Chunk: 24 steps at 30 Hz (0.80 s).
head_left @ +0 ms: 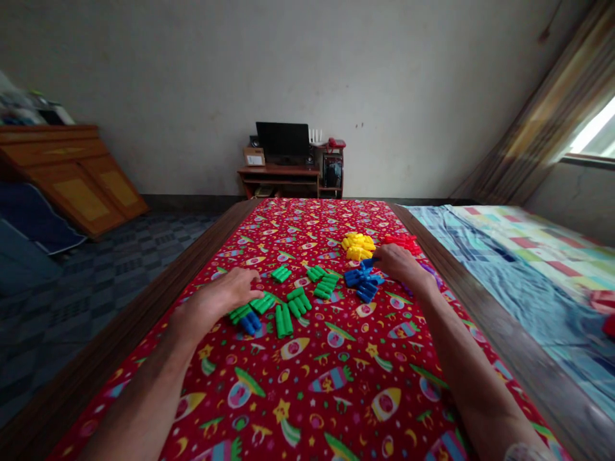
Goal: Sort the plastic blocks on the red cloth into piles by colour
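Observation:
My left hand hovers over the left end of a loose spread of green plastic pieces, each shaped like joined tubes. Its thumb and fingers are apart, with nothing seen between them. Just below it, a dark blue piece lies against the green ones. Over at the right, my right hand is at the top of a blue pile, its fingertips closed on a blue plastic piece. Behind that pile sits a yellow heap. Red pieces and purple pieces are partly hidden by my right hand and wrist.
A red cloth with rocket prints covers the long table, whose dark wooden edge shows on both sides. To the right is a bed. A desk with a monitor stands by the far wall, and a wooden cabinet at the left.

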{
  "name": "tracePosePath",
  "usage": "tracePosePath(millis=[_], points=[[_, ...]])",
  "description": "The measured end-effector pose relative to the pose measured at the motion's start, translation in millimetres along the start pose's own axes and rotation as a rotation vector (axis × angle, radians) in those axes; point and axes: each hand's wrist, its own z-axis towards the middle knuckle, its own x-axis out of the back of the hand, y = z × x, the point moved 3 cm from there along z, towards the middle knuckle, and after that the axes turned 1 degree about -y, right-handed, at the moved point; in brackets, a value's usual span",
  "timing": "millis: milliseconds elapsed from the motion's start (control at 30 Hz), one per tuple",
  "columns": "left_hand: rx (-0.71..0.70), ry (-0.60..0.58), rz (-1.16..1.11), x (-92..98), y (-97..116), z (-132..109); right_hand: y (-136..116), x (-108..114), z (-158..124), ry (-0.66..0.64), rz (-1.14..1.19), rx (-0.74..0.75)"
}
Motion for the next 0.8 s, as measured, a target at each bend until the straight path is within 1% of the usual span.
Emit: tracePosePath(millis=[67, 167, 267, 333, 400, 500, 600, 667, 700, 800], points=[[0.024, -0.039, 0.048, -7.1, 3, 2, -1, -1, -2, -0.066, -0.020, 0.025], [0.057, -0.124, 0.080, -9.6, 18, 0, -6, -1, -4, -0.141, -0.030, 0.037], [0.043, -0.212, 0.090, -7.7, 32, -4, -10, -3, -4, -0.181, -0.044, 0.073], [0.011, -0.244, 0.097, -7.7, 35, -6, -10, -5, -1, -0.181, -0.053, 0.108], [-0.001, -0.230, 0.106, -8.4, 35, -7, -9, -5, 1, -0.154, -0.064, 0.098], [-0.014, -0.169, 0.096, -8.2, 34, -4, -5, 2, 1, -0.085, -0.072, 0.002], [-0.031, -0.104, 0.039, -4.1, 38, 2, 0, 10, -2, -0.044, -0.058, -0.085], [-0.045, -0.059, 0.007, 0.0, 42, 4, 4, 10, -4, -0.064, -0.056, -0.116], [-0.056, -0.043, -0.001, 1.7, 44, 5, 5, 7, -5, -0.094, -0.057, -0.114], [-0.118, -0.037, -0.009, 2.7, 49, 7, 4, -7, -2, -0.206, -0.066, -0.073]])
